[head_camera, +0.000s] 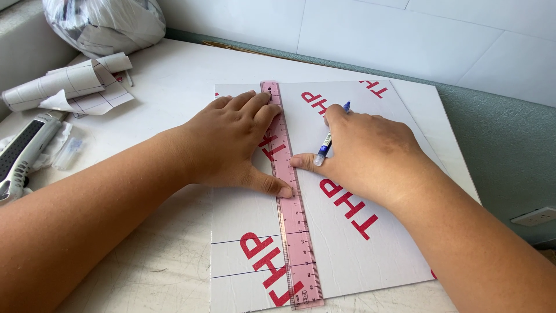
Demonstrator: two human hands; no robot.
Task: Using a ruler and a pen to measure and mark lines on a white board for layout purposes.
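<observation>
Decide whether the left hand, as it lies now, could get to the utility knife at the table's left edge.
Probably yes. The utility knife lies in the open on the left hand's own side, nothing between them. But that hand is pressing the pink ruler flat, so it must let go first.

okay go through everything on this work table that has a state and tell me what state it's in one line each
left hand: flat, pressing the ruler down
right hand: shut on the pen
pen: held tilted, tip down by the ruler's edge
pink ruler: flat along the board
white board: flat, two blue lines drawn near its lower left
utility knife: lying untouched; blade cannot tell
paper roll: partly unrolled
plastic bag: bunched, full
</observation>
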